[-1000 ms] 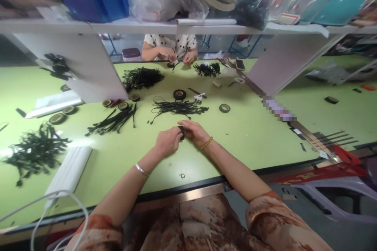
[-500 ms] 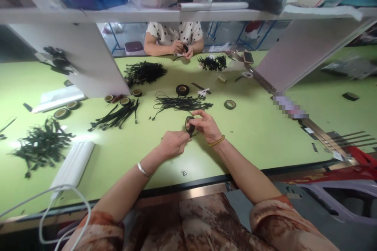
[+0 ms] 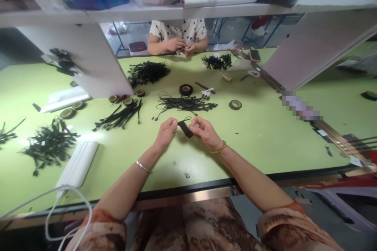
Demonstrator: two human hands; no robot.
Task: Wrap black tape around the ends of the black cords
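My left hand (image 3: 165, 134) is closed in a pinch on a thin black cable, whose small loop (image 3: 185, 119) shows between the two hands. My right hand (image 3: 205, 131) is closed on a roll of black tape (image 3: 186, 130), turned edge-on and tilted, its upper end close to my left fingertips. Just beyond my hands lies a bundle of thin black cables (image 3: 188, 103). Behind that bundle sits another black tape roll (image 3: 186, 89), and a further tape roll (image 3: 235, 104) lies to the right.
Black cable piles (image 3: 118, 115) and several tape rolls lie left, near a white power strip (image 3: 78, 164) with a white cord. A white shelf (image 3: 165, 15) on upright panels spans above. Across the green table (image 3: 265, 137), a person in a dotted shirt (image 3: 178, 33) handles a black piece.
My hands have drawn slightly apart, and the tape roll has turned from face-on to edge-on. A cable loop now shows between them. The view has shifted slightly.
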